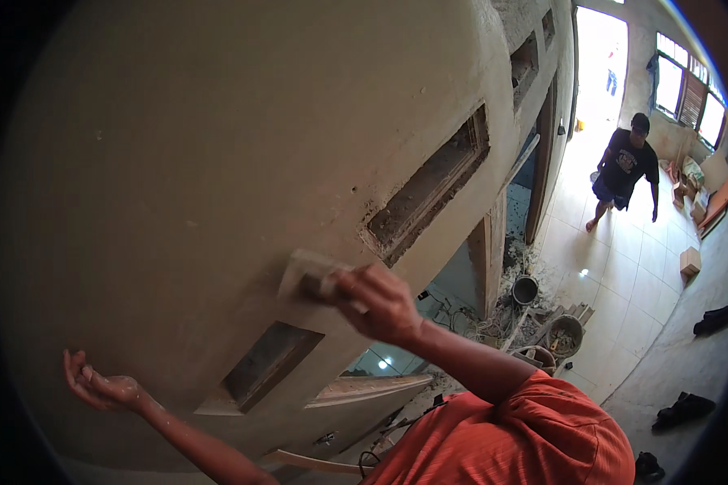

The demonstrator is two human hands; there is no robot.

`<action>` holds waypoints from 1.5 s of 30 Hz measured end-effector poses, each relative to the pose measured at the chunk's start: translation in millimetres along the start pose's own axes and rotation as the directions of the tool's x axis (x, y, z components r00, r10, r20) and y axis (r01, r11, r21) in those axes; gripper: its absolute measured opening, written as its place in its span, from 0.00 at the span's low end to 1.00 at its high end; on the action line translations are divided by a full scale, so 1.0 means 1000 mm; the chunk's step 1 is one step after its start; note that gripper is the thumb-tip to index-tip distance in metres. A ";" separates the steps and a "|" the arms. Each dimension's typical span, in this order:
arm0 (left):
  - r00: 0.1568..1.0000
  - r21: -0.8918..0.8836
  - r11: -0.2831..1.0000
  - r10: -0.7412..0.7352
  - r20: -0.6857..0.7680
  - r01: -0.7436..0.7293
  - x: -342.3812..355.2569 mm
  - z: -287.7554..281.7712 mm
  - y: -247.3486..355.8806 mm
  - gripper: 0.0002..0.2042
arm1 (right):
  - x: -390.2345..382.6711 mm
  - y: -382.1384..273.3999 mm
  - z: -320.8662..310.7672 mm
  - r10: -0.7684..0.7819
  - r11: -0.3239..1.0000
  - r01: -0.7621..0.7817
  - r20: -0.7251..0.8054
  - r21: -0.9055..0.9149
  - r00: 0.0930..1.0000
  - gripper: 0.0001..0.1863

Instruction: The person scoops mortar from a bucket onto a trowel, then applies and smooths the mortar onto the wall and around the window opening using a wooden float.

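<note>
My right hand [380, 305] grips a plastering float [307, 271] by its handle, the pale flat blade against or very close to the plastered wall [194, 178]. The blade is slightly blurred. Further left and lower, my left hand [101, 384] is raised beside the wall with its palm turned up and fingers loosely bent, holding nothing that I can see. A rectangular recess [429, 186] with rough edges sits up and right of the float. Below the float is a smaller recess [273, 364] in the same wall.
A person [625, 166] in dark clothes walks on the tiled floor [615, 275] at the right. Near the wall's foot stand a black bucket [524, 289] and a round tub [564, 335] among rubble. A cardboard box [690, 262] and dark shoes [683, 411] lie along the right side.
</note>
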State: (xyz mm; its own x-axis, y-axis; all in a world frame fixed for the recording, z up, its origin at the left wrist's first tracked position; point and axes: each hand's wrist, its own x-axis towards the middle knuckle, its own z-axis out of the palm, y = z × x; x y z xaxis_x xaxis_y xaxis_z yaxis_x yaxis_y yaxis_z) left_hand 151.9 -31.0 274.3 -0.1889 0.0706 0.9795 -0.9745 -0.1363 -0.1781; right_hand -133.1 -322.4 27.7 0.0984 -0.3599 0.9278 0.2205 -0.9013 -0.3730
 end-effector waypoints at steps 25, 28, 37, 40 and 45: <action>0.999 0.038 0.999 0.025 0.032 -0.027 0.003 0.001 0.008 0.18 | 0.037 0.084 -0.056 0.147 0.934 -0.236 -0.313 -0.268 0.938 0.18; 1.000 0.067 0.998 0.013 0.014 -0.014 0.002 0.000 0.011 0.19 | 0.062 0.123 -0.086 0.074 0.816 -0.320 -0.462 -0.481 0.884 0.18; 0.996 0.074 0.994 0.080 0.032 -0.082 0.004 0.001 0.008 0.16 | 0.052 0.108 -0.114 0.299 0.937 -0.308 -0.077 -0.162 0.951 0.20; 0.999 0.074 0.997 0.035 0.009 -0.036 0.002 0.002 0.008 0.16 | 0.032 0.064 -0.079 0.314 0.949 -0.316 0.121 -0.006 0.942 0.20; 0.998 0.077 0.996 0.045 0.039 -0.048 0.006 0.002 0.010 0.17 | 0.004 0.030 -0.054 0.137 0.988 -0.150 0.279 0.026 0.951 0.21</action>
State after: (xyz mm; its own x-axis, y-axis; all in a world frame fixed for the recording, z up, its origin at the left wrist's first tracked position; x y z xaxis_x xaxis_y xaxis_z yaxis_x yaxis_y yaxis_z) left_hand 141.4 -34.1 279.0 -0.2277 0.0263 0.9734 -0.9522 -0.2151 -0.2169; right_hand -178.3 -363.4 20.4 0.3939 -0.3980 0.8285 0.2286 -0.8307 -0.5077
